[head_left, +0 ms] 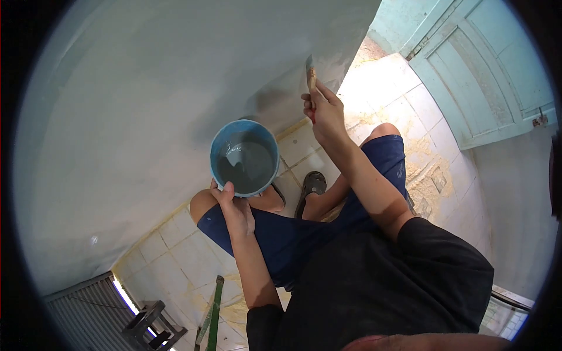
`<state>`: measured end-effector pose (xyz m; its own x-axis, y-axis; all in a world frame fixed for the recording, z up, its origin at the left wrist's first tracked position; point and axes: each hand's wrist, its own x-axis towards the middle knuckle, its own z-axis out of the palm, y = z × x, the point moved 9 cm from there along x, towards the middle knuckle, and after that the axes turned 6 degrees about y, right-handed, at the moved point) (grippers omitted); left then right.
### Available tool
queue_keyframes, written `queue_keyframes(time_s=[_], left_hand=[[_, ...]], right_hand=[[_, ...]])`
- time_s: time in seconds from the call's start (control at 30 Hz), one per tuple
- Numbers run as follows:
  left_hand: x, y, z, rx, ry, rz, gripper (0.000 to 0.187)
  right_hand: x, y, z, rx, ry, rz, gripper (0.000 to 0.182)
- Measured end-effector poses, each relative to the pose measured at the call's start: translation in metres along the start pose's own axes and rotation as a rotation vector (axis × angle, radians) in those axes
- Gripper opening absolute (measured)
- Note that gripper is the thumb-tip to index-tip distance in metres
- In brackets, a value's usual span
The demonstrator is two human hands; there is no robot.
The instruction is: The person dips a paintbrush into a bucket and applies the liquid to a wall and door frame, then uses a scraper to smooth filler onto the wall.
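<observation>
My left hand (pixel 232 206) grips the near side of a blue bucket (pixel 218 137), its thumb over the rim and the other fingers partly hidden beneath. Grey liquid paint (pixel 246 167) fills part of the bucket and shines on top. In my right hand (pixel 325 111) is a paintbrush (pixel 311 77), fingers closed round its handle, where a bit of red shows. The bristles point up at the grey-white wall (pixel 175 70), near its right-hand edge, and look to be touching it.
A pale blue door (pixel 477 76) stands open at the upper right. White floor tiles (pixel 175 257) carry yellowish stains and dust. At the lower left are a dark plastic stool (pixel 153 327), a green bar (pixel 215 313) and a ridged metal shutter (pixel 88 313).
</observation>
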<state>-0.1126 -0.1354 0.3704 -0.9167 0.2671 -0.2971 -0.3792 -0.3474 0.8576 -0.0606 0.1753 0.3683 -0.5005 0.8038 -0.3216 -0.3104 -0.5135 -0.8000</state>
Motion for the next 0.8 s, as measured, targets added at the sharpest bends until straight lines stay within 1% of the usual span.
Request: queue_keyframes(time_s=[0.07,0.1,0.13,0.17,0.2,0.23,0.27,0.3,0.33,0.4,0.43,0.47,0.5,0.53,0.6,0.63,0.7,0.73,0.77,0.8], left_hand=[[0.0,-0.003,-0.004,0.009,-0.02,-0.002,0.087],[-0.001,-0.003,-0.008,-0.023,-0.013,0.031,0.074],[-0.002,-0.002,-0.01,-0.055,-0.007,0.062,0.063],[-0.004,0.002,-0.01,-0.088,0.001,0.086,0.058],[-0.005,0.002,-0.01,-0.088,-0.009,0.08,0.058],[-0.006,0.002,-0.013,-0.136,-0.014,0.043,0.059],[-0.008,0.002,-0.016,-0.183,-0.018,0.007,0.059],[-0.01,0.008,-0.017,-0.196,-0.027,0.024,0.062],[-0.011,0.013,-0.017,-0.194,-0.034,0.022,0.062],[-0.015,0.028,-0.026,-0.238,0.026,0.082,0.067],[-0.011,0.036,-0.035,-0.184,0.024,0.143,0.075],[-0.012,0.041,-0.037,-0.184,0.028,0.141,0.075],[-0.016,0.049,-0.041,-0.203,0.076,0.138,0.077],[-0.018,0.056,-0.045,-0.222,0.123,0.138,0.079],[-0.018,0.069,-0.048,-0.235,0.119,0.152,0.08],[-0.017,0.075,-0.049,-0.252,0.112,0.166,0.081],[-0.02,0.09,-0.047,-0.264,0.119,0.227,0.084],[-0.022,0.095,-0.044,-0.263,0.116,0.225,0.084],[-0.027,0.101,-0.045,-0.278,0.13,0.232,0.084],[-0.031,0.104,-0.048,-0.293,0.143,0.238,0.085]], right_hand=[[0.006,0.002,0.006,-0.003,0.046,-0.041,0.042],[0.009,0.011,0.008,0.014,0.104,0.005,0.041],[0.006,0.018,0.012,0.015,0.114,-0.001,0.041],[-0.001,0.024,0.022,-0.01,0.051,0.003,0.04],[-0.01,0.028,0.029,-0.035,-0.012,0.008,0.039],[-0.02,0.03,0.028,-0.033,-0.006,0.001,0.039],[-0.034,0.038,0.033,-0.059,-0.058,0.062,0.039],[-0.042,0.045,0.037,-0.085,-0.11,0.124,0.039],[-0.044,0.044,0.034,-0.081,-0.106,0.119,0.039],[-0.044,0.037,0.02,-0.085,-0.049,0.063,0.04],[-0.036,0.034,0.017,-0.088,-0.049,0.064,0.04],[-0.019,0.022,0.009,-0.117,0.022,-0.012,0.04],[-0.006,0.012,0.003,-0.145,0.093,-0.087,0.04],[0.005,0.012,0.007,-0.144,0.092,-0.084,0.04],[0.017,0.01,0.007,-0.039,0.177,-0.092,0.034],[0.016,0.015,0.012,-0.035,0.176,-0.092,0.034],[0.006,0.033,0.031,-0.087,0.136,-0.05,0.023],[-0.005,0.044,0.041,-0.139,0.105,-0.041,0.019],[-0.021,0.057,0.05,-0.192,0.076,-0.03,0.018],[-0.035,0.075,0.06,-0.29,-0.003,0.009,0.022]])
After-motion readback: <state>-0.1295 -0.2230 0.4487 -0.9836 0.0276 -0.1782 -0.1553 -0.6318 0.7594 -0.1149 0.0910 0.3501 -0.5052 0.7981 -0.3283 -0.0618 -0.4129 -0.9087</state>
